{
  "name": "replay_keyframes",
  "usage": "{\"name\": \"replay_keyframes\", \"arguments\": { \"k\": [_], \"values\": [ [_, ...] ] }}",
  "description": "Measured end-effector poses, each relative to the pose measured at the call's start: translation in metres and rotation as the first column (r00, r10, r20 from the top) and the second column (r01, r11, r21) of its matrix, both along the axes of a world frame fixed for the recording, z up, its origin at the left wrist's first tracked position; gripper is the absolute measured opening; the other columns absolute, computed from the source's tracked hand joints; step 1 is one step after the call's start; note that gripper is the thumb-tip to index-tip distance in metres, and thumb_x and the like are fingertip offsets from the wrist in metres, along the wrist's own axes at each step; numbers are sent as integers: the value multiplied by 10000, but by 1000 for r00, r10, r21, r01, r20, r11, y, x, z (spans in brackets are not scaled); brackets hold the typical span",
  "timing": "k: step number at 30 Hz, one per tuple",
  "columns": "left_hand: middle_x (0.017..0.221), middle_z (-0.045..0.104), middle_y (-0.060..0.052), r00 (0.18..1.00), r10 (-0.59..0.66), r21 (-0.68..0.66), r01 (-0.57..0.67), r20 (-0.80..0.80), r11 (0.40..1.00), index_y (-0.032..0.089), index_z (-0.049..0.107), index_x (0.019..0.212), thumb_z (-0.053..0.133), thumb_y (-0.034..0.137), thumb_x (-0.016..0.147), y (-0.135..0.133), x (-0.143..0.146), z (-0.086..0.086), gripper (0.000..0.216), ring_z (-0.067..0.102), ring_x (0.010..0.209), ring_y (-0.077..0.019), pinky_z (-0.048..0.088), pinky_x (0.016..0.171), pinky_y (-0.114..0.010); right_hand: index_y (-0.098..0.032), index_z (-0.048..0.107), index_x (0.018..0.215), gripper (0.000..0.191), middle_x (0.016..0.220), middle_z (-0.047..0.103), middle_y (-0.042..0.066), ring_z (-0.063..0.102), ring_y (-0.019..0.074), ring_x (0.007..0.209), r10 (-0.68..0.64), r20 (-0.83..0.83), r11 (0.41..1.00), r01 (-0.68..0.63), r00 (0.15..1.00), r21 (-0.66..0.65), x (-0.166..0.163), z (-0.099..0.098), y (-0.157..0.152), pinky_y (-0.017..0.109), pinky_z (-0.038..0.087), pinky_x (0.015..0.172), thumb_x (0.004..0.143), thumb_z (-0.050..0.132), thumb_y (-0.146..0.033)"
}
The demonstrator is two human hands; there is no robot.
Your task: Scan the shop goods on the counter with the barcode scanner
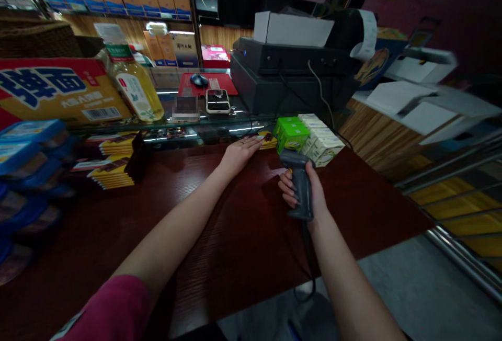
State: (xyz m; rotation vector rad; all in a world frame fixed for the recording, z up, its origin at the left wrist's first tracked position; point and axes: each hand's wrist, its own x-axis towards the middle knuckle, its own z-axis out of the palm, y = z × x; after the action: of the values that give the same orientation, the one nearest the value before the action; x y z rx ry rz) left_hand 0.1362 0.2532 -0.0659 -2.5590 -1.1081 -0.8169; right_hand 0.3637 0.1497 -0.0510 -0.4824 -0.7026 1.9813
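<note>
My right hand [317, 189] is wrapped round the handle of a dark grey barcode scanner [301, 186], held above the brown counter; its head points away from me. A cable hangs from the grip and loops over the front edge. My left hand [241, 151] reaches forward, fingers stretched out flat, with the fingertips at a small yellow-and-brown packet [268, 140]. Just beyond the scanner stand a bright green pack [291, 133] and, beside it, a block of white-and-green small boxes [319, 139]. Whether the left fingertips press on the packet or only rest beside it, I cannot tell.
At left are stacked yellow-and-brown packets [113, 171], blue-lidded tubs [29, 173], a noodle carton [58, 90] and a bottle of yellow drink [135, 87]. A phone [218, 101], a mouse [198, 80] and a black cash drawer [290, 90] stand behind. A metal rack [463, 226] lies right.
</note>
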Motion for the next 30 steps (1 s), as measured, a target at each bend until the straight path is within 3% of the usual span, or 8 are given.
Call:
{"name": "replay_keyframes", "arguments": {
  "k": [6,11,16,22,26,30],
  "values": [
    [1464,602,-75,997,77,-120,-76,2,990,194,573,1417,433,83,976,2,0,0,476,517,1416,-228,388,1204,-449,-176,551,783,475,644,472,-22,392,84,476,-14,4,1000,14,1000,8,-2,-1,0,141,359,308,837,700,-624],
    [1544,518,-99,998,66,-124,-67,-11,990,152,501,1467,418,65,953,0,4,0,528,455,1462,-224,320,1235,-440,-171,563,798,470,659,482,-18,395,81,482,-16,25,999,15,1000,36,-3,-2,-2,136,376,317,856,684,-622],
    [1608,429,-99,995,89,-77,-85,52,993,141,424,1524,387,89,965,-41,-7,9,562,390,1502,-193,278,1260,-412,-171,573,804,476,670,495,-14,389,81,489,28,34,996,-31,999,85,-4,-4,-11,133,370,311,838,700,-629],
    [1617,421,-50,996,74,-104,-80,-57,991,190,420,1533,428,112,956,-147,-90,15,582,337,1531,-191,261,1277,-418,-156,583,799,500,684,488,-11,375,73,493,169,52,982,-173,984,78,-40,-6,-33,120,352,306,835,699,-641],
    [1588,464,-61,976,208,-128,-215,-66,968,203,481,1494,414,151,979,-206,-162,17,521,387,1505,-214,331,1245,-442,-162,559,789,499,672,479,-16,369,72,483,221,48,972,-224,974,72,-77,-7,-41,121,352,305,844,690,-641],
    [1565,492,-91,935,353,-116,-353,-20,929,188,477,1500,403,190,989,-237,-214,19,517,418,1487,-246,362,1229,-477,-181,516,787,476,662,467,-22,366,74,486,246,5,969,-246,969,34,-100,-6,-43,116,356,313,874,658,-627]
  ]
}}
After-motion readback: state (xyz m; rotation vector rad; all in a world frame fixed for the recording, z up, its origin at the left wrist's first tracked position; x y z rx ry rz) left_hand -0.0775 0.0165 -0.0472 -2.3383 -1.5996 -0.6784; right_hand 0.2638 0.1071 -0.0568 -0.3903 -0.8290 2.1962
